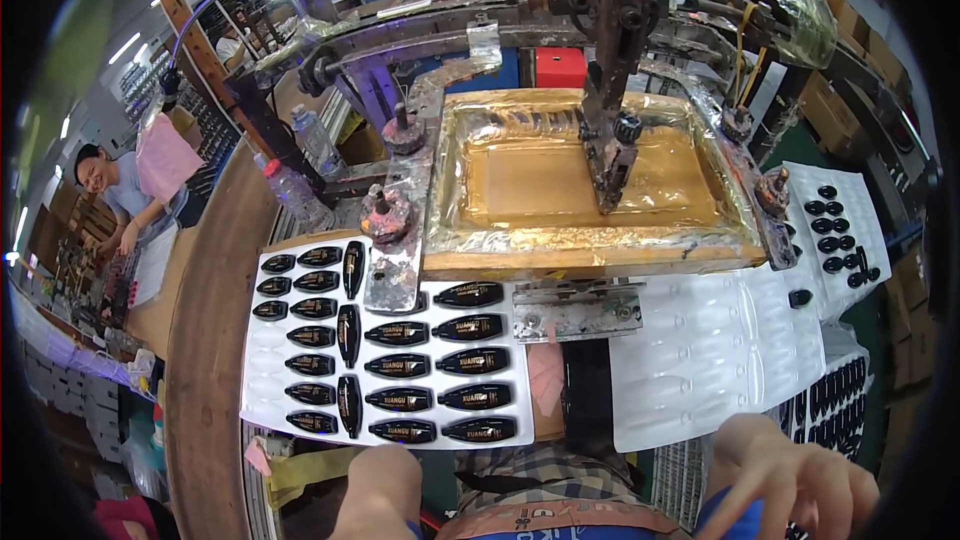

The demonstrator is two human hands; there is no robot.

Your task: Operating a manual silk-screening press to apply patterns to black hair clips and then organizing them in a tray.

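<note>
At the lower right, my right hand [805,480] is bent downward with its fingers spread. Small dark pieces show in part beneath them, and I see nothing gripped. My bare left arm [378,495] rises at the lower edge, and its hand is out of the picture. Left of centre, a white moulded tray [262,410] holds rows of glossy black pointed-oval pieces [398,365] with gold print. Right of centre lies another white moulded tray [690,370], with one black piece [800,297] near its far right corner. Neither hand touches these trays.
A screen-printing frame [600,258] with gold-brown ink stands beyond the trays, under a dark metal arm [608,70]. A metal block [578,312] sits below its front edge. More black pieces [840,400] lie far right. Bottles [315,140] and a seated person [125,190] are left.
</note>
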